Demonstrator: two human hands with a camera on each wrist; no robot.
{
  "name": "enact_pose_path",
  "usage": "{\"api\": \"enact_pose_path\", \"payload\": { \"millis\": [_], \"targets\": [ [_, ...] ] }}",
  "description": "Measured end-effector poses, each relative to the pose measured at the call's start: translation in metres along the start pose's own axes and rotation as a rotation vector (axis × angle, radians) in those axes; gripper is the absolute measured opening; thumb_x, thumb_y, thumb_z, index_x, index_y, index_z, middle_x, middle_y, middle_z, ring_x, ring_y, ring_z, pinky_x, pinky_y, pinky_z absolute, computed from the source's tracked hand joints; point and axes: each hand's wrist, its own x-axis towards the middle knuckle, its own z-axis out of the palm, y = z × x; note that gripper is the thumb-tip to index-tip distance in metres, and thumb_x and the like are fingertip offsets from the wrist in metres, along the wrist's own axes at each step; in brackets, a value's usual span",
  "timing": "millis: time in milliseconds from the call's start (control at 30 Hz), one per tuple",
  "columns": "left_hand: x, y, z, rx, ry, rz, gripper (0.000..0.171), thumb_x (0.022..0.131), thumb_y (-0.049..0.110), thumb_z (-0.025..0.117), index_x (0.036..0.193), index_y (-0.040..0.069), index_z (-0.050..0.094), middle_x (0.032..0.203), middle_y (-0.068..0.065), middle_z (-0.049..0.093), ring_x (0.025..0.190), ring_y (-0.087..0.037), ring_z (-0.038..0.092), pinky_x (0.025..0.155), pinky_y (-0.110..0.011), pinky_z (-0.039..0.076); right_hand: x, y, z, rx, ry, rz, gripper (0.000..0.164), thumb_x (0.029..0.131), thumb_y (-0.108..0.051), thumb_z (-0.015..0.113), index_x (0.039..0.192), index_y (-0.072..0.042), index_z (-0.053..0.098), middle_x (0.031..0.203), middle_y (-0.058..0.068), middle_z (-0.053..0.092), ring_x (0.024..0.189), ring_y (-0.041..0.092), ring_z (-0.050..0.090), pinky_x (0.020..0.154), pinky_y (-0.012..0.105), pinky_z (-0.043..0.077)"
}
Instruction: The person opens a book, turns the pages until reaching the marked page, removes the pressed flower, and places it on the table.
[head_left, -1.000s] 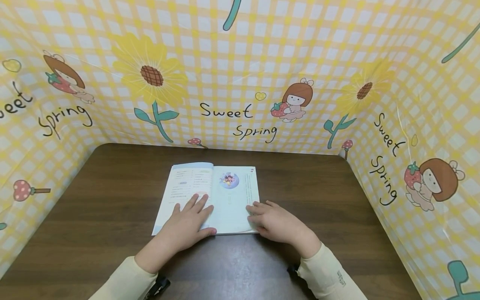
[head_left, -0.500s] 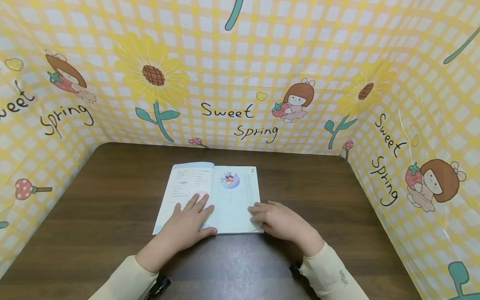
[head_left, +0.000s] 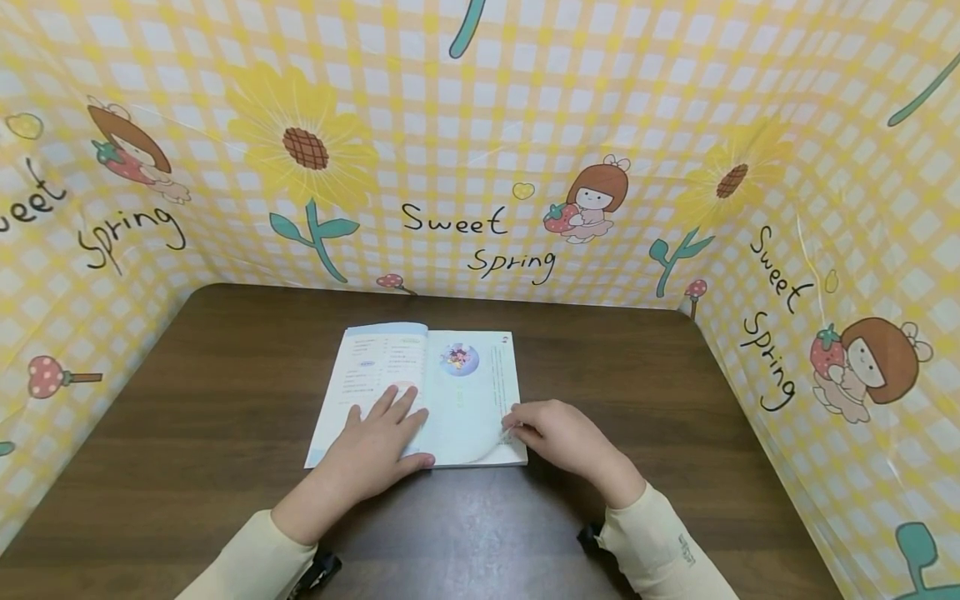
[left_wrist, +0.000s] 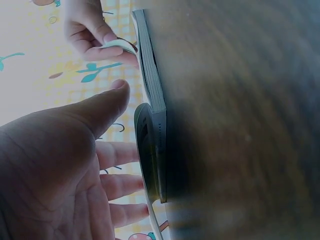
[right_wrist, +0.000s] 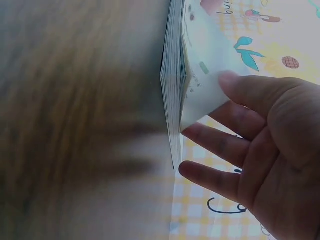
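1. The right hand (head_left: 566,442) pinches the near outer corner of a thin, pale paper page (right_wrist: 205,90) between thumb and fingers. I'd keep that pinch light and check it's only one sheet.
2. The left hand (head_left: 375,442) lies flat, fingers spread and straight, on the white left page (head_left: 356,379). Good anchor imo; I'd press gently so the book doesn't skid.
3. I'd peel in a smooth arc toward the left fingers; yanking could crease the corner.
4. The thing itself: a pale paperback book (head_left: 457,421), lying open under the left fingers and reaching the right fingertips. Printed lines sit beyond the left fingertips; a round purple picture (head_left: 460,360) sits well beyond both hands.
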Motion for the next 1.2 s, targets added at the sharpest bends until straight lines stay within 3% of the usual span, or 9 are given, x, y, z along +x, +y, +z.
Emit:
{"api": "enact_pose_path", "payload": {
  "millis": [67,367,667,867,1033,1200],
  "targets": [
    [0.0,0.001,-0.001,-0.004,0.005,-0.004,0.074,0.094,0.061,0.063,0.149,0.014,0.054,0.166,-0.013,0.034,0.154,-0.04,0.025,0.107,-0.079,0.029,0.001,-0.001,0.001,0.01,0.015,0.035,0.012,0.098,-0.015,0.07,0.106,-0.02,0.077,0.099,-0.01,0.076,0.08,0.0,0.063,0.075,0.025,0.056],
    [0.0,0.004,0.0,-0.012,0.044,-0.033,0.079,0.087,0.067,0.068,0.146,0.015,0.058,0.164,-0.013,0.037,0.153,-0.04,0.028,0.105,-0.079,0.03,0.004,-0.006,0.003,0.085,0.119,0.155,0.006,0.1,-0.024,0.069,0.102,-0.024,0.074,0.088,-0.014,0.071,0.063,0.002,0.05,0.062,0.023,0.045],
    [0.001,0.008,0.002,-0.005,0.087,-0.054,0.08,0.081,0.065,0.076,0.141,0.014,0.062,0.161,-0.014,0.042,0.151,-0.04,0.033,0.101,-0.08,0.033,0.007,-0.012,0.003,0.106,0.238,0.184,0.007,0.096,-0.029,0.073,0.099,-0.022,0.075,0.086,-0.014,0.068,0.07,0.003,0.053,0.065,0.024,0.048],
    [0.003,0.012,0.005,-0.001,0.081,-0.078,0.072,0.087,0.06,0.074,0.141,0.014,0.062,0.162,-0.014,0.041,0.152,-0.04,0.031,0.103,-0.081,0.031,0.007,-0.014,0.002,0.098,0.295,0.175,0.008,0.094,-0.025,0.077,0.101,-0.022,0.074,0.089,-0.012,0.071,0.074,0.007,0.059,0.068,0.026,0.05],
    [0.004,0.013,0.004,0.01,0.073,-0.081,0.067,0.091,0.056,0.071,0.142,0.014,0.062,0.162,-0.013,0.04,0.152,-0.039,0.03,0.103,-0.08,0.031,0.006,-0.012,0.001,0.116,0.369,0.156,0.017,0.092,-0.02,0.078,0.109,-0.019,0.073,0.105,-0.007,0.074,0.094,0.015,0.069,0.082,0.034,0.056],
    [0.004,0.013,0.004,0.004,0.064,-0.089,0.065,0.093,0.052,0.069,0.144,0.013,0.06,0.162,-0.013,0.04,0.153,-0.039,0.03,0.105,-0.079,0.031,0.006,-0.009,0.0,0.143,0.431,0.172,0.026,0.09,-0.016,0.08,0.115,-0.016,0.07,0.113,-0.003,0.071,0.105,0.02,0.069,0.089,0.039,0.056]
  ]
}}
